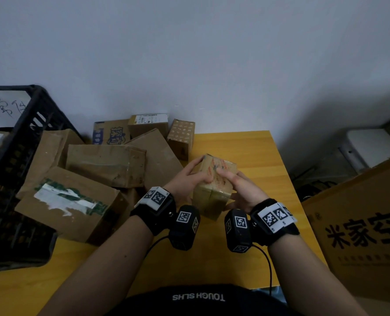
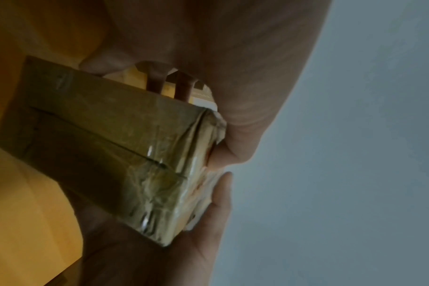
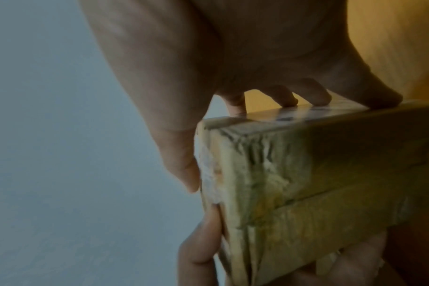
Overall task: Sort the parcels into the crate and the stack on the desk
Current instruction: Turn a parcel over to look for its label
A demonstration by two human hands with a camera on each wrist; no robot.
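Both hands on one small taped parcel [image 1: 213, 185], held up off the yellow desk [image 1: 253, 151]! The left hand [image 1: 184, 182] grips it from the left, thumb across the top face, fingers [image 1: 195, 164] wrapped over the far upper edge. The right hand [image 1: 241, 190] clamps the other side, thumb on top almost meeting the left thumb, fingers [image 3: 314, 92] curled against the far side face. From the wrist views, the shiny crumpled tape on the parcel's end sits right between the two palms.

Out past the left fingers, a heap of brown parcels [image 1: 102, 163] lies jumbled on the desk, reaching back to the wall. Further left again, beyond that heap, stands the black crate [image 1: 27, 124], a labelled parcel visible inside. Right of the right fingers, off the desk edge, a large printed carton [image 1: 367, 236].
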